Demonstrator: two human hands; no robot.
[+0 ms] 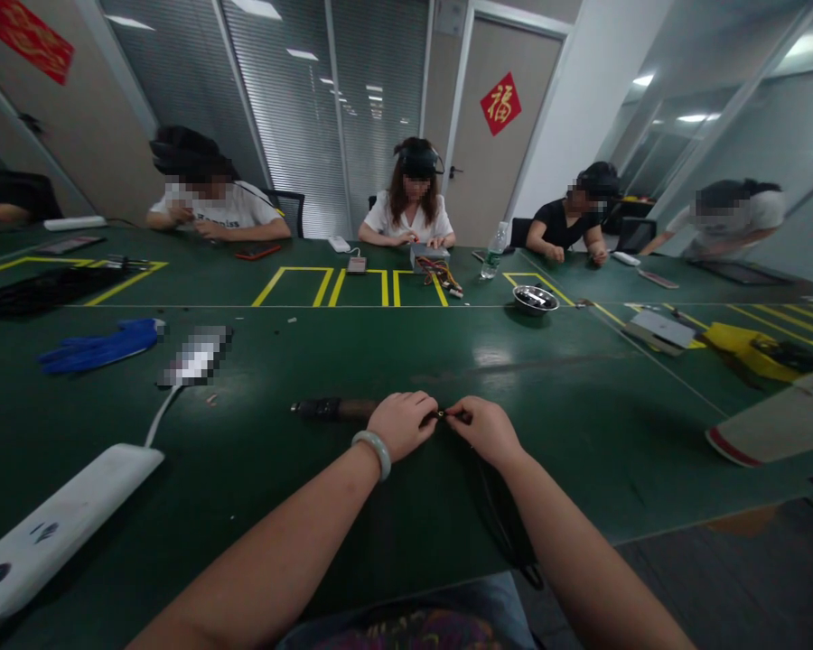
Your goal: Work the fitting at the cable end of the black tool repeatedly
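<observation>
A long dark rod-shaped piece (322,409), black with a brownish middle and a small metal tip, lies on the green table. My left hand (401,426), with a pale bangle at the wrist, is closed over its right end. Facing it, my right hand (489,429) pinches the end of a black cable (491,506), which loops down toward the table's front edge. A tiny brass-coloured ring (440,414) shows between the fingertips of both hands. My fingers hide how the rod and the cable meet.
At left are a white power strip (68,533), a phone (196,357) and a blue glove (101,346). A metal bowl (535,299) and a plastic bottle (494,250) stand farther back. A paper cup (779,415) is at right. Several people sit across the table.
</observation>
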